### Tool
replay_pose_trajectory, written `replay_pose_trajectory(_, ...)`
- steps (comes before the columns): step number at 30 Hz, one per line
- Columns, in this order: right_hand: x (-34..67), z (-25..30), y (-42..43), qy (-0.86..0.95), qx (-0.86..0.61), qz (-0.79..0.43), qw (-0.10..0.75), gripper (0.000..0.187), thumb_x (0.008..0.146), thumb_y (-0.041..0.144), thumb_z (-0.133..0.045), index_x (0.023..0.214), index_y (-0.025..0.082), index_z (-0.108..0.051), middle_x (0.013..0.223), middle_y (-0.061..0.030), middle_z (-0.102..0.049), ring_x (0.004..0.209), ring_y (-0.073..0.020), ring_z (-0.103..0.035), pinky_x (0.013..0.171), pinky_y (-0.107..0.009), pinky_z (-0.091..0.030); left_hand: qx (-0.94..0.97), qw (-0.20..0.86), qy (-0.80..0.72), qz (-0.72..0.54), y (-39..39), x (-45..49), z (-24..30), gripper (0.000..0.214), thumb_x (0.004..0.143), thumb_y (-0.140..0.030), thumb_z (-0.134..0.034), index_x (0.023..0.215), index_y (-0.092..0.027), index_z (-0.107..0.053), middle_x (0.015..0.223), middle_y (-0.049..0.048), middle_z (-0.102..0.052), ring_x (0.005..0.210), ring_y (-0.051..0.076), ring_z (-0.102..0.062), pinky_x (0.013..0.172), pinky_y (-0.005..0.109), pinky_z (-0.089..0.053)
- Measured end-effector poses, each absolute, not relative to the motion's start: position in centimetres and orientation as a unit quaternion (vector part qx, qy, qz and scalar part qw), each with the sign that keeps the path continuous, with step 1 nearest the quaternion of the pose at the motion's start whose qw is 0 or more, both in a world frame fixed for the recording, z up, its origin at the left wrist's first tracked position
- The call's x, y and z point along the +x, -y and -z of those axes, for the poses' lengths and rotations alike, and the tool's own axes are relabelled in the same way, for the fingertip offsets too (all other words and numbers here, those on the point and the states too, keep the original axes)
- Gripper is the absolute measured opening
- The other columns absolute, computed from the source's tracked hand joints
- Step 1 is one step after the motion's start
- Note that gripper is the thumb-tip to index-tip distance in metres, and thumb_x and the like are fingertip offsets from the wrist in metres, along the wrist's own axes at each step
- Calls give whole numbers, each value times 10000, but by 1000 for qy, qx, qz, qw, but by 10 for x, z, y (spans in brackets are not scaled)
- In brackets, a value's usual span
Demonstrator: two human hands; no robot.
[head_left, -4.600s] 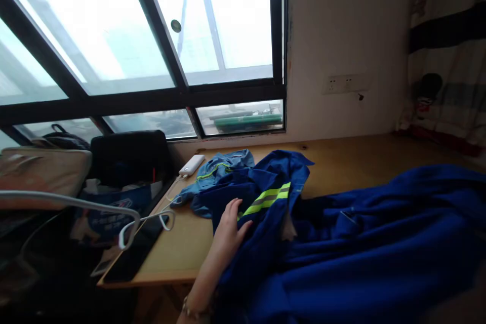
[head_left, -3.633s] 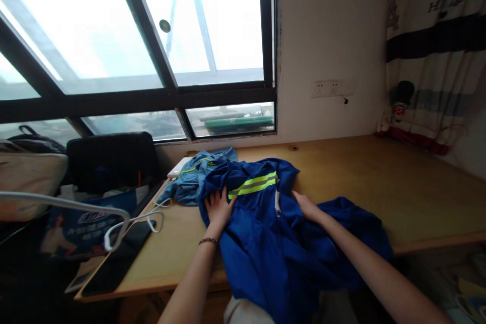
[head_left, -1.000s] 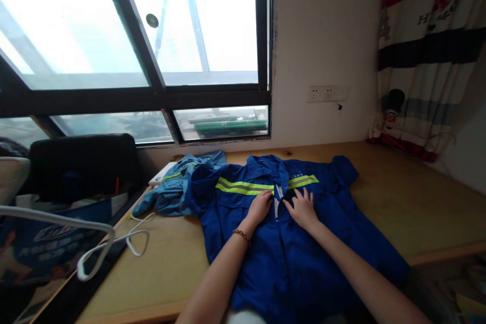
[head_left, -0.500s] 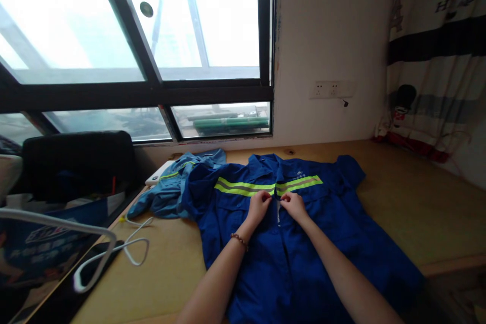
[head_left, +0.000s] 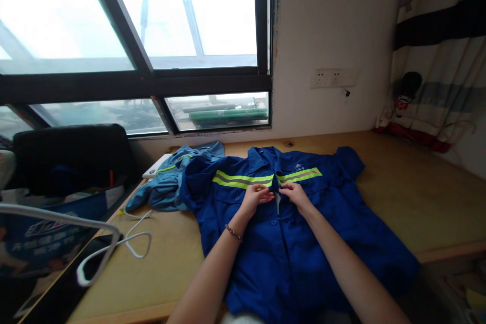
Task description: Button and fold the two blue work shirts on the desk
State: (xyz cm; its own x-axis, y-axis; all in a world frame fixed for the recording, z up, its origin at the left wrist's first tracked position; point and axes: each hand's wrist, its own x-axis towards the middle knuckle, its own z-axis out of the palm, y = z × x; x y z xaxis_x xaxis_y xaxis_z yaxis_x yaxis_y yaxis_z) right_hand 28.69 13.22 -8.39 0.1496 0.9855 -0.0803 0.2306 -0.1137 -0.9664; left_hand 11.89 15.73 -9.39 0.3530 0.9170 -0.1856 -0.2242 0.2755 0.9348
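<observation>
A dark blue work shirt (head_left: 258, 258) with yellow-green reflective bands across the chest lies front up before me, its collar toward the window. My left hand (head_left: 256, 198) pinches one edge of the front opening just below the band. Opposite it, my right hand (head_left: 296, 195) grips the other edge between thumb and finger. Between the hands the opening is parted and a pale strip shows. A button (head_left: 274, 222) sits on the front lower down. Whether a button is in my fingertips is too small to see.
The shirt lies on a yellowish wooden surface (head_left: 163, 263). A lighter blue garment (head_left: 163, 190) is bunched at its left, beside a white object (head_left: 154, 168). A white cable (head_left: 142, 235) loops at the left edge, near a black bag (head_left: 72, 157). Window and wall stand behind.
My hands stay at the front opening. The left hand's fingers have spread a little and shifted slightly toward the right hand. The whole view has tilted slightly.
</observation>
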Motion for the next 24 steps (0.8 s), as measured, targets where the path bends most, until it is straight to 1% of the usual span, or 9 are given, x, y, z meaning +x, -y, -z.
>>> replay_pose_trajectory(2,289,78,-131,422,-521,-519,530,320,602,314,-639,874,145,-639,835,-48,-654,711,-158,-591,620,-245,-440,422,706,-380,-423,-155,121,94,308,621,-262,-693,806,-106,-502,722,124,-662,691,217,-649,666,320,-521)
replay_pose_trajectory(4,290,74,-129,390,-443,-581,561,316,581,321,-673,848,152,-651,823,-45,-655,706,-151,-592,632,-248,-447,413,708,-366,-440,-154,123,96,314,611,-254,-703,804,-105,-505,729,129,-664,703,224,-648,688,332,-519)
replay_pose_trajectory(6,287,73,-127,391,-417,-617,541,294,565,322,-693,803,152,-666,732,-39,-654,651,-149,-587,596,-250,-448,415,705,-350,-456,-154,125,97,316,608,-261,-706,803,-104,-514,737,124,-665,711,226,-647,695,338,-519)
replay_pose_trajectory(8,281,76,-125,397,-425,-629,516,279,554,336,-700,763,153,-675,615,-26,-633,578,-148,-571,532,-248,-433,423,695,-337,-473,-154,126,96,313,605,-269,-708,798,-105,-523,742,111,-667,712,218,-647,696,335,-519)
replay_pose_trajectory(11,274,82,-125,385,-439,-623,521,261,546,355,-702,715,158,-675,517,-8,-594,511,-143,-543,473,-243,-404,433,677,-333,-493,-154,126,95,306,607,-279,-705,793,-107,-534,747,94,-669,710,202,-646,693,318,-518)
replay_pose_trajectory(13,272,85,-126,369,-440,-620,534,243,552,349,-699,695,155,-669,507,-3,-582,484,-125,-521,450,-229,-386,437,670,-334,-498,-153,126,94,307,611,-286,-701,802,-108,-538,762,93,-671,714,198,-645,690,311,-518)
replay_pose_trajectory(18,272,82,-126,322,-408,-640,566,178,573,284,-689,663,136,-646,538,19,-555,435,-44,-434,397,-163,-313,433,669,-337,-501,-153,126,94,326,599,-308,-708,803,-110,-548,786,100,-673,731,206,-644,699,324,-517)
replay_pose_trajectory(24,272,79,-126,327,-395,-650,561,192,572,276,-688,672,119,-638,574,5,-571,466,-43,-470,422,-153,-336,438,669,-343,-493,-154,125,94,310,603,-294,-706,804,-101,-571,762,102,-674,711,204,-645,690,321,-515)
